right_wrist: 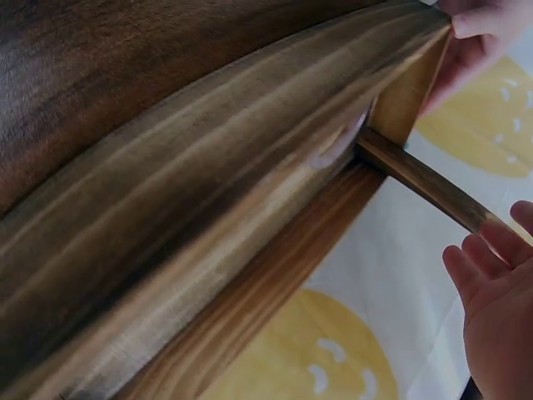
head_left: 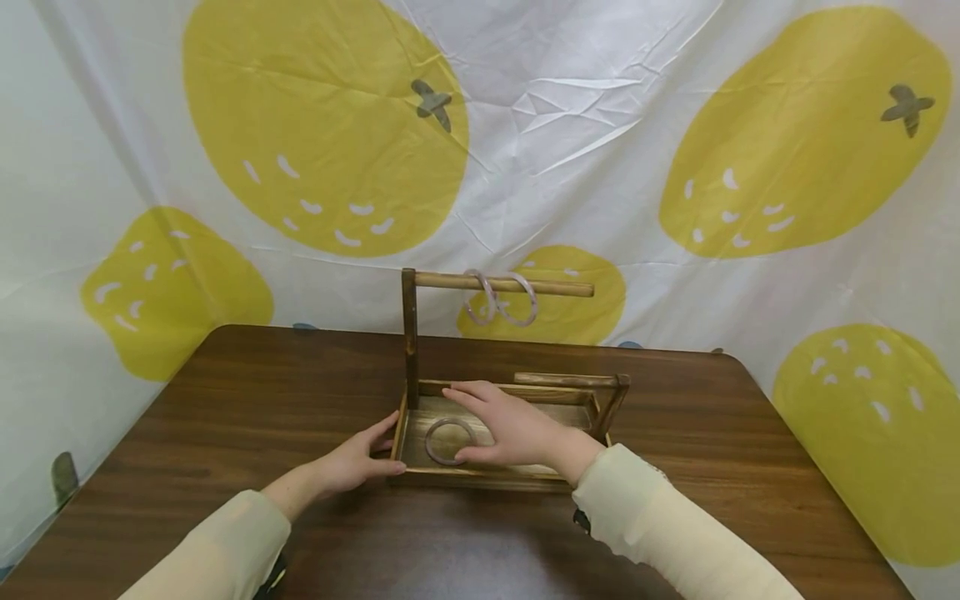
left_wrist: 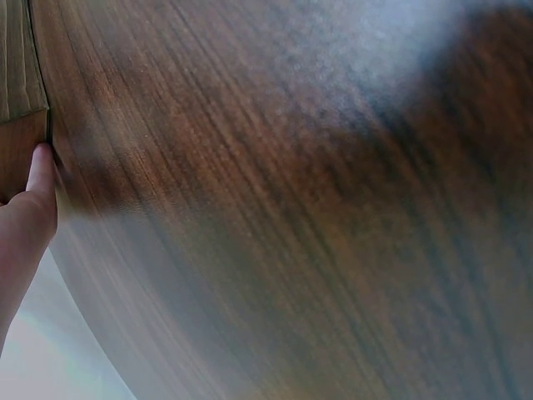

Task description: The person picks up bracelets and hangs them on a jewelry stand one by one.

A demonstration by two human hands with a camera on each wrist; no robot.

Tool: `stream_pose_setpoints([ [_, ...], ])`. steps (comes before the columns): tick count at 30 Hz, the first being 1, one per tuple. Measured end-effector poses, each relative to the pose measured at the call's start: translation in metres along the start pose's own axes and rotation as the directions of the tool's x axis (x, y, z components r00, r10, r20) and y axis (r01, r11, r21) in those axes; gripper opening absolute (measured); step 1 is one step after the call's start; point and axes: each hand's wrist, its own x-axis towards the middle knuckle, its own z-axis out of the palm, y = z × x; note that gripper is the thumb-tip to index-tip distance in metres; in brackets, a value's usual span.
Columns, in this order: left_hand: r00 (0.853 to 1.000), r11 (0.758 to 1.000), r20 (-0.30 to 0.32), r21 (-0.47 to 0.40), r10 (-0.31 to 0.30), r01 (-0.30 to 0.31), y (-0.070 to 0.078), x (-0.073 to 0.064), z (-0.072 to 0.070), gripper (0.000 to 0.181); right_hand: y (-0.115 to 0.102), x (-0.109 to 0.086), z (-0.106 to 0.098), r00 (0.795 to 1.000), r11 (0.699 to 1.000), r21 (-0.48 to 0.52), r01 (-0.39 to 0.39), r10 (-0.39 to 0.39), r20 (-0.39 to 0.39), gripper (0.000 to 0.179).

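A wooden bangle stand [head_left: 487, 477] has a tray base, a tall post with a long bar, and a shorter post with a low bar. Two pale purple bangles [head_left: 522, 322] hang from the long bar. A third bangle [head_left: 430, 450] lies flat on the tray floor, towards its left end. My left hand [head_left: 358, 457] holds the tray's left end, thumb at the front corner. Over the tray, my right hand [head_left: 517, 425] reaches in with fingers spread and empty, its thumb overlapping the edge of the lying bangle in the head view.
The stand sits on a dark wooden table [head_left: 720, 483] with rounded far corners. Behind it hangs a white cloth [head_left: 570, 167] printed with yellow fruit. The low bar [head_left: 566, 380] passes just behind my right hand.
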Motion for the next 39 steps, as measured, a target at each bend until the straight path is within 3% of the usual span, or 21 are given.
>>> stream_pose_setpoints([
  [25,1.000,1.000,0.009,-0.017,-0.002,0.002,-0.005,-0.001,-0.002,0.088,0.011,0.010,0.023,0.994,0.997,-0.001,-0.080,0.080,0.069,0.076],
  [39,0.995,0.988,0.097,-0.155,0.033,-0.018,-0.008,-0.002,-0.004,0.094,0.017,0.019,0.035,0.980,0.987,0.012,-0.159,0.156,0.123,0.081],
])
